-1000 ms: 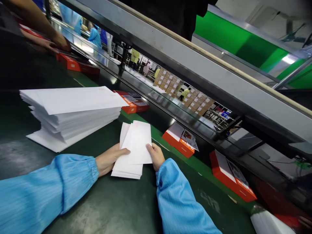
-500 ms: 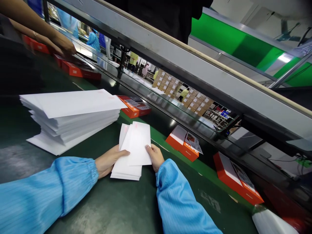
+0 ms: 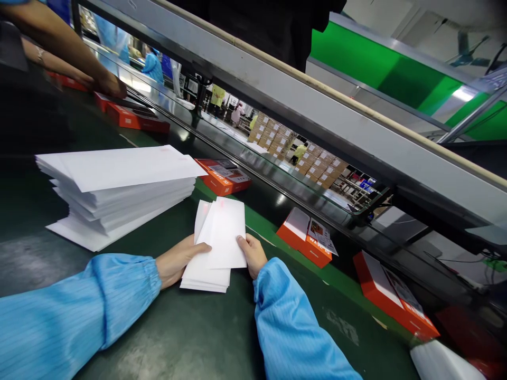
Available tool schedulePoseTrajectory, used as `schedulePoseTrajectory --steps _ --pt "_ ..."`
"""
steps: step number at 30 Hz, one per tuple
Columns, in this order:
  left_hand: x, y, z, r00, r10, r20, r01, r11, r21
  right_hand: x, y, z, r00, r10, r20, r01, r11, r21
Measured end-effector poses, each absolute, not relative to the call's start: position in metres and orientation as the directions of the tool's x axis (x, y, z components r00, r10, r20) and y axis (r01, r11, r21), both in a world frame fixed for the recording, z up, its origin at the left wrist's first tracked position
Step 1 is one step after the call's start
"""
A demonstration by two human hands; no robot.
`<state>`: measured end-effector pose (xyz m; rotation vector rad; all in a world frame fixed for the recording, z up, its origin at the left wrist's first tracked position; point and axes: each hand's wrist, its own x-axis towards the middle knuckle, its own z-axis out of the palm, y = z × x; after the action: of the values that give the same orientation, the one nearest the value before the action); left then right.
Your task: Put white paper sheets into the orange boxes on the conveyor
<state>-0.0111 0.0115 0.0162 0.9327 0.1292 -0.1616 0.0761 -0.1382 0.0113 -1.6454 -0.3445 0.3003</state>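
My left hand (image 3: 181, 259) grips a small, fanned stack of white papers (image 3: 216, 248) from its left side, with the thumb on top. On the right edge, my right hand (image 3: 252, 254) pinches the top papers between thumb and fingers. A faint reddish mark shows near their far end. What the papers are exactly, I cannot tell. Left of my hands stands a tall, uneven pile of larger-looking white papers (image 3: 130, 169) on the dark green surface (image 3: 178, 338).
Orange-and-white boxes lie in a row beyond my hands: one behind the pile (image 3: 224, 177), a box with a leaflet (image 3: 307, 236) and another box (image 3: 396, 295) to the right. A co-worker's arms (image 3: 79, 58) reach over a box (image 3: 137, 115) at upper left. White wrapped material (image 3: 443, 361) sits lower right.
The orange boxes have shifted a little to the right along the line. At upper left the co-worker's arms have moved slightly. Both my hands and the papers stay nearly still.
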Motion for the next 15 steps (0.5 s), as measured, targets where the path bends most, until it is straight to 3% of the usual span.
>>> schedulePoseTrajectory --steps 15 --pt "-0.0101 0.0113 0.0148 0.983 -0.064 -0.172 0.178 0.557 0.811 0.075 -0.1389 0.012 0.91 0.415 -0.003 0.04 -0.095 -0.995"
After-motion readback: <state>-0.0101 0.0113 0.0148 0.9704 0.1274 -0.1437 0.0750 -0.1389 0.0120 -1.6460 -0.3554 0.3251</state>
